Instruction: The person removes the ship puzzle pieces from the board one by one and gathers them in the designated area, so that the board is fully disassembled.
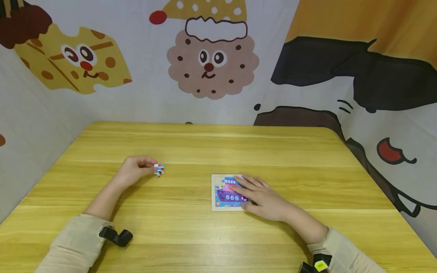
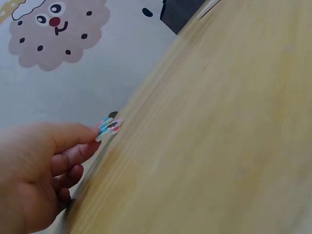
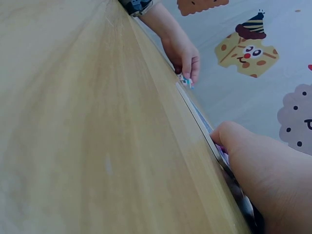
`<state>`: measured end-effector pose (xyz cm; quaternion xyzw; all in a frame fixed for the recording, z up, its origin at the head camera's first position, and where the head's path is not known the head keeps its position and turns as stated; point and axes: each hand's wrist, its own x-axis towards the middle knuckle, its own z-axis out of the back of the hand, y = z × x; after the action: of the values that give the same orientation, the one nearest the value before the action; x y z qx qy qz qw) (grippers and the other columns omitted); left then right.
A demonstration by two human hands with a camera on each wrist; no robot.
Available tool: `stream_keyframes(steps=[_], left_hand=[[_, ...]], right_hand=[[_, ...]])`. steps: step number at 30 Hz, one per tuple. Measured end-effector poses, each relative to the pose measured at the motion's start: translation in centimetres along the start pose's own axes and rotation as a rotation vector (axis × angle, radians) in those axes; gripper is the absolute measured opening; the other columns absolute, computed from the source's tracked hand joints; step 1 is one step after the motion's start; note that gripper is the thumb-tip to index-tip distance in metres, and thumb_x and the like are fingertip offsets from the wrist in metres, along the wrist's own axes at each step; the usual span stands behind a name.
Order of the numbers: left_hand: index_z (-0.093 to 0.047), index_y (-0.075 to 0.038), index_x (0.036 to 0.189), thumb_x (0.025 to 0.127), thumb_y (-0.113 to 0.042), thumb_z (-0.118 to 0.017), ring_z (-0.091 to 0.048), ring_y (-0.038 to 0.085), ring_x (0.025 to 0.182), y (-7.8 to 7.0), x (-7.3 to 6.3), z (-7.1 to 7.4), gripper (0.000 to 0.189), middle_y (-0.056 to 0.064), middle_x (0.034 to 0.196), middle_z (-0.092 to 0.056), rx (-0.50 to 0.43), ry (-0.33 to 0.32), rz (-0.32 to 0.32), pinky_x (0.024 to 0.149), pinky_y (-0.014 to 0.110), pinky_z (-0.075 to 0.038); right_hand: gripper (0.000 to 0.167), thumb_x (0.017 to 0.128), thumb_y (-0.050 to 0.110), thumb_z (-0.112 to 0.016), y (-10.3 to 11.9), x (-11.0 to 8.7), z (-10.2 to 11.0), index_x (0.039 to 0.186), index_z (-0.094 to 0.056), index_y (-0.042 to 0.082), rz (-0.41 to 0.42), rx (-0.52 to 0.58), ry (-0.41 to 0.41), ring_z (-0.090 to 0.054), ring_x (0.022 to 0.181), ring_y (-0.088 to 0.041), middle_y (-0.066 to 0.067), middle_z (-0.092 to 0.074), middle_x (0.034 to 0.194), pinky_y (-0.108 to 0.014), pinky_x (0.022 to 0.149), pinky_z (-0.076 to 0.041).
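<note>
Puzzle board, lower centre of the head view, looks mostly filled, its right side covered by the right hand, fingers spread; left of centre, the left hand pinches pieces not yet placed.

Yellow wood-grain table with rounded far corners, pale backdrop behind it, printed with a cartoon cheese at left, a smiling pinkish cookie in a polka-dot hat at centre, a large black-and-white figure at right
</note>
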<state>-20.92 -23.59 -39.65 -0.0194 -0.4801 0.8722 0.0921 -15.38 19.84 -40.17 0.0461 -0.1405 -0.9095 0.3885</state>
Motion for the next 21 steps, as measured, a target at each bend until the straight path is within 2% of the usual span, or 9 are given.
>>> stream_keyframes(steps=[3, 10, 21], left_hand=[[-0.068, 0.005, 0.104, 0.087, -0.010, -0.071, -0.058, 0.019, 0.082, 0.08, 0.04, -0.11, 0.023, 0.010, 0.089, -0.068, 0.053, -0.012, -0.009, 0.068, 0.023, -0.048], [-0.068, 0.006, 0.103, 0.084, -0.011, -0.073, -0.058, 0.018, 0.079, -0.25, 0.12, -0.44, 0.025, 0.008, 0.087, -0.067, 0.096, -0.032, -0.011, 0.066, 0.023, -0.047], [-0.070, 0.001, 0.101, 0.084, -0.012, -0.074, -0.049, 0.021, 0.073, -0.37, 0.03, -0.40, 0.022, 0.005, 0.078, -0.059, 0.182, 0.000, -0.022, 0.060, 0.028, -0.042]], right_hand=[[0.056, 0.100, 0.047, -0.041, -0.03, 0.00, -0.02, 0.151, -0.028, 0.030, 0.004, 0.000, -0.003, -0.007, 0.144, -0.028, 0.000, -0.012, 0.159, -0.056, 0.110, -0.008], [0.055, 0.100, 0.047, -0.041, 0.02, -0.04, 0.01, 0.152, -0.027, 0.030, 0.007, 0.014, -0.001, -0.007, 0.144, -0.028, 0.000, -0.011, 0.159, -0.056, 0.110, -0.007], [0.055, 0.100, 0.046, -0.041, -0.02, 0.03, 0.02, 0.151, -0.028, 0.029, 0.014, 0.017, -0.004, -0.007, 0.144, -0.029, 0.000, -0.011, 0.159, -0.057, 0.110, -0.008]])
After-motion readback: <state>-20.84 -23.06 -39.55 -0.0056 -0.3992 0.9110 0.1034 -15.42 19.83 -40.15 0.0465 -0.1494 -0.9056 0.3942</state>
